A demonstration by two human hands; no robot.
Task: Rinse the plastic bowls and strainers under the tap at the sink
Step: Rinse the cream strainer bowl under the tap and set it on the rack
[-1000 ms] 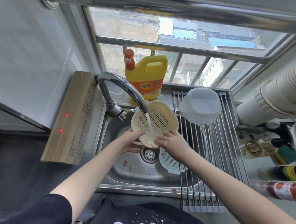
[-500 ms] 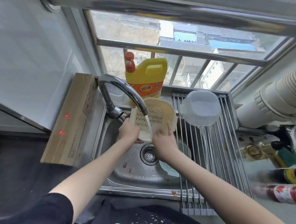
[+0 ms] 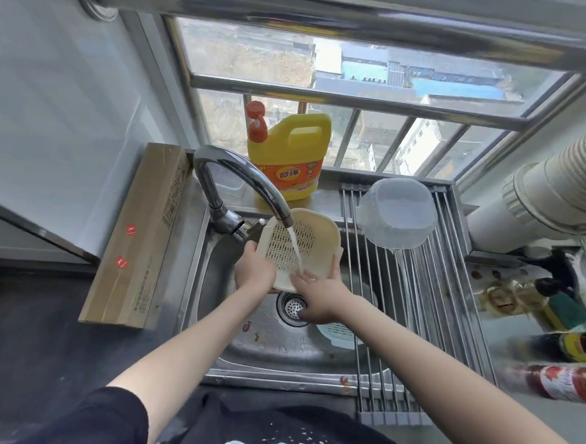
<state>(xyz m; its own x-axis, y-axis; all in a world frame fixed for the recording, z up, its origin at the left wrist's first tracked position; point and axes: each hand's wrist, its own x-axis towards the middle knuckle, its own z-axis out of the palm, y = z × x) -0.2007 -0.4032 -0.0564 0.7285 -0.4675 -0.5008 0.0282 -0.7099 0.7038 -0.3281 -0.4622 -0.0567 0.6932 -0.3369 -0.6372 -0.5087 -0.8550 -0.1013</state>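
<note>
A cream plastic strainer [image 3: 302, 238] is tilted on edge under the running tap [image 3: 239, 180], and water streams down its slotted inside. My left hand [image 3: 254, 271] grips its lower left rim. My right hand [image 3: 318, 292] lies against its lower right rim, thumb raised along the edge and fingers in the stream. A pale blue strainer [image 3: 338, 331] rests in the steel sink [image 3: 276, 354], mostly hidden under my right forearm. A clear plastic bowl [image 3: 396, 212] sits upside down on the drying rack [image 3: 416, 315].
A yellow detergent jug [image 3: 289, 153] stands on the sill behind the tap. A long cardboard box [image 3: 140, 233] lies along the sink's left side. Bottles [image 3: 556, 378] crowd the counter at right, below a white duct pipe [image 3: 540, 199].
The strainer has turned from facing up to standing tilted on edge under the stream. My right hand slid lower along its rim into the water; the view shifted slightly.
</note>
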